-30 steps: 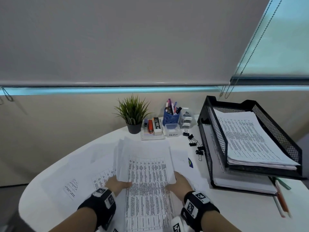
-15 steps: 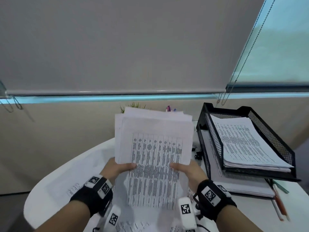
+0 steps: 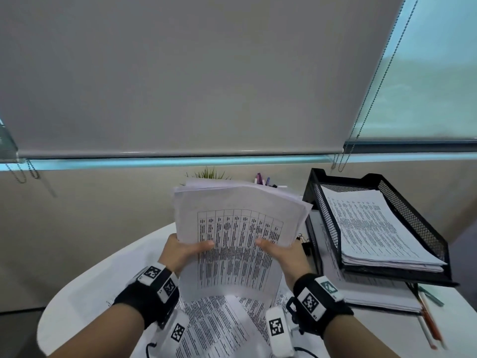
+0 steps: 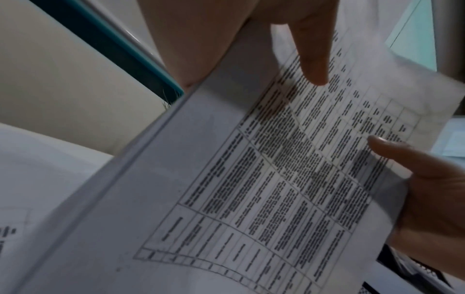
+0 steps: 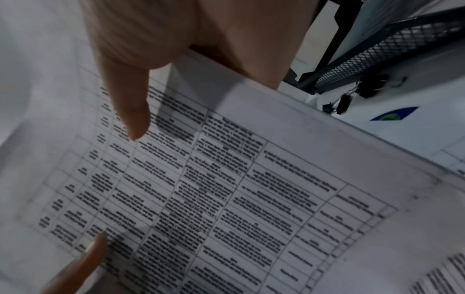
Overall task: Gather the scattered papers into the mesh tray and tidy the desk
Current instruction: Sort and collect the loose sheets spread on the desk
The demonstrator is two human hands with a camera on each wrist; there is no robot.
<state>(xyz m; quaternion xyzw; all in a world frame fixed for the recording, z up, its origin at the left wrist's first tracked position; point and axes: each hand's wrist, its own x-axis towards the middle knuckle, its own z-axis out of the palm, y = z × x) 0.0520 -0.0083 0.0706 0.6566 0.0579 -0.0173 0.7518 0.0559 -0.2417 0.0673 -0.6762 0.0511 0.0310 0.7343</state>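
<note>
My left hand (image 3: 182, 250) grips the left edge of the stack of papers (image 3: 238, 228), thumb laid flat across the printed front and the other fingers hidden behind the sheets. My right hand (image 3: 280, 254) grips the right edge the same way, its thumb pointing in toward the left one. Both forearms reach up from the near edge of the view, each with a black wrist band carrying square markers. In the left wrist view my left thumb (image 4: 312, 51) presses on the front page, and the right hand's thumb shows farther along the sheet. In the right wrist view my right thumb (image 5: 130, 103) lies on the table of text.

The stack is held up off the desk (image 3: 85, 301), nearly upright and leaning away from me, at the middle of the scene. The front sheet is white with a ruled grid of dense black text; its lower edge curls toward me. The sheets behind it are uneven at the top, their corners fanned out to the right.

More printed sheets (image 3: 216, 329) lie flat on the desk beneath my hands. The black mesh tray (image 3: 423, 228) stands to the right, two tiers, each tier already holding printed paper. Black binder clips (image 5: 362, 91) lie on the desk just left of the tray's base.
</note>
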